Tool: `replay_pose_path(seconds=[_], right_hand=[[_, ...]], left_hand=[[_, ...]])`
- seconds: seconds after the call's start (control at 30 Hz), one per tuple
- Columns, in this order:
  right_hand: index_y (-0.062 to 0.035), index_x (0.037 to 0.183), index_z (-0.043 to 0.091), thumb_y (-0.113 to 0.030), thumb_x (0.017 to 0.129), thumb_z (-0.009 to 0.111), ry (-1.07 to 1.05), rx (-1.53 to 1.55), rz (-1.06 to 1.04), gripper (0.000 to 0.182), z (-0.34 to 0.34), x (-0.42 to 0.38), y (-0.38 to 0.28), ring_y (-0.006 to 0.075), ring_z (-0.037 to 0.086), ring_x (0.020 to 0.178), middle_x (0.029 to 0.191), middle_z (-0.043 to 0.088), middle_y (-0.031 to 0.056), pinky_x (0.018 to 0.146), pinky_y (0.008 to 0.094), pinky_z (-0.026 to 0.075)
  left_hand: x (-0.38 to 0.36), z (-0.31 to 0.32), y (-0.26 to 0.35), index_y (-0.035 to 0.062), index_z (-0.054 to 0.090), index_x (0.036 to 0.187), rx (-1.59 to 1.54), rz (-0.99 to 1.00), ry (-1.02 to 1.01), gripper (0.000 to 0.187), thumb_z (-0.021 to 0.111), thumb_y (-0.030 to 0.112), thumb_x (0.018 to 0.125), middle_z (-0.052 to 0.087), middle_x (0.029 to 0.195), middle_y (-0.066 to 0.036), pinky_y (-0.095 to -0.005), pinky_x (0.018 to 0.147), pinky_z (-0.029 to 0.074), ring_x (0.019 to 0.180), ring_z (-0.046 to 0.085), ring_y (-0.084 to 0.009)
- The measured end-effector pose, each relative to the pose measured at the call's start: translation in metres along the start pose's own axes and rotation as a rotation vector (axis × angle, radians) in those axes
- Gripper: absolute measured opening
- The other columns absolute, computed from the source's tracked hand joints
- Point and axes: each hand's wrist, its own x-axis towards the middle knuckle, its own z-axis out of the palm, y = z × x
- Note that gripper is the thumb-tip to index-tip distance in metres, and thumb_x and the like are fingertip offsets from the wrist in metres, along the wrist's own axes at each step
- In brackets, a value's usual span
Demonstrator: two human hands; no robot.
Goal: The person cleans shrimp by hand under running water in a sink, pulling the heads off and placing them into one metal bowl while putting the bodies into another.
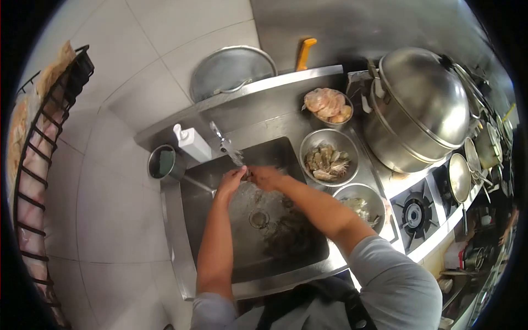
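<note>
Both my hands meet under the running tap (pixel 221 140) over the steel sink (pixel 300 242). My left hand (pixel 235 179) is closed, its fingertips pinched together beside the water stream. My right hand (pixel 265 178) curls closed against it from the right. Something small may be between the fingers, but it is too hidden to name. Right of the sink stands a steel bowl of whole shrimp (pixel 327 162). Nearer me, a second bowl holds paler, apparently peeled shrimp (pixel 358 208), partly covered by my right arm. Dark bits lie on the sink bottom near the drain (pixel 259 219).
A white pump bottle (pixel 192 144) and a steel container (pixel 166 163) stand at the sink's left corner. Behind the bowls is a container of pinkish food (pixel 328 104). A large lidded steamer pot (pixel 421 110) and a gas burner (pixel 416 214) are to the right. A black wire rack (pixel 41 181) is far left.
</note>
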Motion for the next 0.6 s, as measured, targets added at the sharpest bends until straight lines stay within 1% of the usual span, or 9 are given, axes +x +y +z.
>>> replay_pose_path(seconds=[0.03, 0.07, 0.13, 0.17, 0.2, 0.27, 0.4, 0.47, 0.6], right_hand=[[-0.0047, 0.113, 0.053, -0.026, 0.091, 0.05, -0.024, 0.073, -0.033, 0.031, -0.001, 0.004, 0.005, 0.0363, 0.06, 0.095, 0.097, 0.063, 0.0207, 0.079, 0.0444, 0.047], [-0.0047, 0.113, 0.053, -0.026, 0.091, 0.05, -0.033, 0.079, -0.034, 0.031, -0.006, 0.008, 0.004, 0.0363, 0.06, 0.095, 0.097, 0.063, 0.0207, 0.079, 0.0444, 0.047], [-0.004, 0.111, 0.055, -0.025, 0.092, 0.049, -0.063, 0.108, -0.208, 0.029, -0.015, 0.012, 0.003, 0.037, 0.059, 0.094, 0.099, 0.062, 0.021, 0.078, 0.0441, 0.046], [-0.0034, 0.111, 0.055, -0.026, 0.093, 0.047, -0.053, 0.268, -0.177, 0.03, -0.011, 0.014, 0.008, 0.038, 0.058, 0.093, 0.101, 0.062, 0.0211, 0.079, 0.0439, 0.046], [-0.0034, 0.111, 0.055, -0.026, 0.093, 0.047, -0.057, 0.274, -0.176, 0.03, -0.007, 0.019, 0.012, 0.038, 0.058, 0.093, 0.101, 0.062, 0.0211, 0.079, 0.0439, 0.046], [-0.003, 0.111, 0.054, -0.029, 0.093, 0.047, -0.082, 0.052, -0.197, 0.032, 0.004, 0.031, 0.023, 0.0384, 0.058, 0.094, 0.101, 0.063, 0.0207, 0.078, 0.0448, 0.045], [-0.0028, 0.11, 0.054, -0.031, 0.093, 0.048, 0.082, 0.222, -0.177, 0.033, 0.016, 0.024, 0.02, 0.0399, 0.058, 0.095, 0.099, 0.062, 0.0231, 0.078, 0.0454, 0.045], [-0.0014, 0.113, 0.054, -0.033, 0.092, 0.05, 0.036, 0.177, 0.087, 0.038, 0.007, 0.017, 0.006, 0.0403, 0.056, 0.104, 0.108, 0.06, 0.0243, 0.086, 0.0462, 0.044], [0.0013, 0.105, 0.054, -0.031, 0.091, 0.05, 0.153, 0.238, 0.078, 0.035, 0.025, 0.013, 0.005, 0.0415, 0.057, 0.101, 0.104, 0.061, 0.0255, 0.085, 0.0474, 0.044]], left_hand=[[0.009, -0.001, -0.011, 0.0075, 0.065, 0.109, 0.21, 0.188, 0.025, 0.034, 0.06, 0.035, 0.09, 0.063, 0.097, -0.007, -0.0308, 0.076, 0.048, 0.084, 0.06, -0.0157], [0.004, -0.004, -0.006, 0.0075, 0.065, 0.109, 0.21, 0.178, 0.027, 0.034, 0.06, 0.035, 0.09, 0.063, 0.097, -0.007, -0.0308, 0.076, 0.048, 0.084, 0.06, -0.0157], [-0.011, -0.005, 0.012, 0.0063, 0.062, 0.117, 0.167, 0.455, -0.071, 0.036, 0.06, 0.029, 0.09, 0.064, 0.107, -0.009, -0.0309, 0.085, 0.046, 0.096, 0.06, -0.0185], [-0.024, -0.006, 0.029, 0.0061, 0.063, 0.116, 0.22, 0.312, -0.114, 0.031, 0.06, 0.022, 0.089, 0.065, 0.109, -0.009, -0.0328, 0.085, 0.045, 0.1, 0.06, -0.0196], [-0.019, -0.006, 0.026, 0.0061, 0.063, 0.116, 0.223, 0.305, -0.116, 0.031, 0.06, 0.022, 0.089, 0.065, 0.109, -0.009, -0.0328, 0.085, 0.045, 0.1, 0.06, -0.0196], [-0.01, -0.005, 0.017, 0.0056, 0.063, 0.115, 0.309, 0.466, -0.078, 0.032, 0.06, 0.023, 0.088, 0.067, 0.103, -0.011, -0.033, 0.082, 0.046, 0.095, 0.062, -0.0199], [0.001, -0.004, 0.012, 0.0042, 0.063, 0.112, 0.429, 0.384, -0.058, 0.032, 0.059, 0.026, 0.088, 0.067, 0.099, -0.014, -0.0327, 0.08, 0.047, 0.091, 0.062, -0.0196], [0.006, 0.003, 0.004, 0.0022, 0.064, 0.107, 0.414, 0.37, 0.099, 0.032, 0.058, 0.028, 0.089, 0.065, 0.096, -0.017, -0.0324, 0.08, 0.046, 0.089, 0.062, -0.0197], [0.025, 0.015, -0.025, -0.0002, 0.066, 0.1, 0.314, 0.318, 0.18, 0.028, 0.061, 0.022, 0.084, 0.068, 0.09, -0.017, -0.036, 0.071, 0.047, 0.081, 0.065, -0.0259]])
